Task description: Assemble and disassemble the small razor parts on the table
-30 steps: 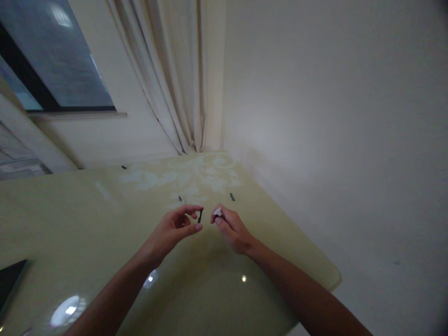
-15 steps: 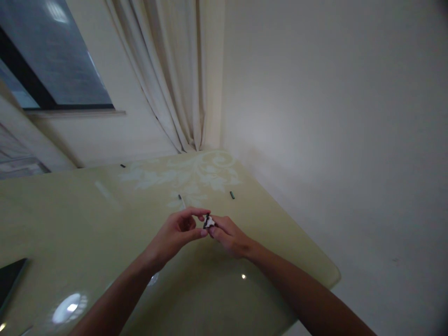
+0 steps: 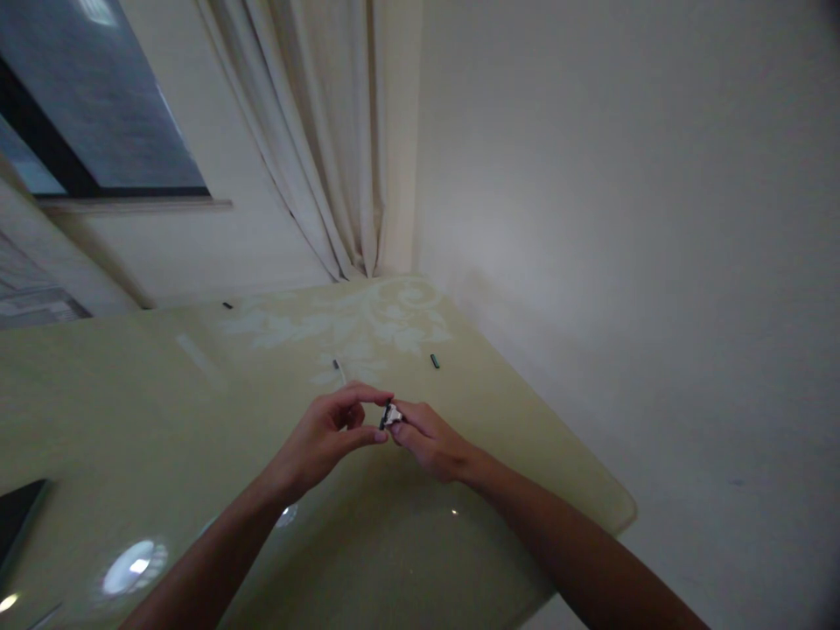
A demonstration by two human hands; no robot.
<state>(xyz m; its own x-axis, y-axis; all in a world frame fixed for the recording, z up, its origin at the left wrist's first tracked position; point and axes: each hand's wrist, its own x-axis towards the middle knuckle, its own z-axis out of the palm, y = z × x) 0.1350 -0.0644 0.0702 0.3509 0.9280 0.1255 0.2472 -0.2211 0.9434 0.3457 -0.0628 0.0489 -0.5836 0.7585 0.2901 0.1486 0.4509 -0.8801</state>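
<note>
My left hand (image 3: pixel 328 431) pinches a small, thin dark strip (image 3: pixel 386 413) by its ends, between thumb and fingertips. Against the strip's right side, my right hand (image 3: pixel 428 437) grips a small crumpled white piece (image 3: pixel 394 415), which may be tissue or cloth. Both hands meet just above the table, fingers closed. A slim white stick with a dark tip (image 3: pixel 337 364) lies just beyond my left hand. Farther to the right rests another small dark strip (image 3: pixel 434 360). What the strips are is too small to tell.
The glossy yellow-green table (image 3: pixel 164 420) has a pale floral pattern and rounded corner. Near its back edge lies a small dark piece (image 3: pixel 227 305). A dark flat object (image 3: pixel 19 516) sits at far left. Curtain (image 3: pixel 328 157) and wall (image 3: pixel 591 219) border the table.
The white piece in my right hand has shifted slightly against the strip and shows a different shape. Both hands keep nearly the same place; the view has tilted a little.
</note>
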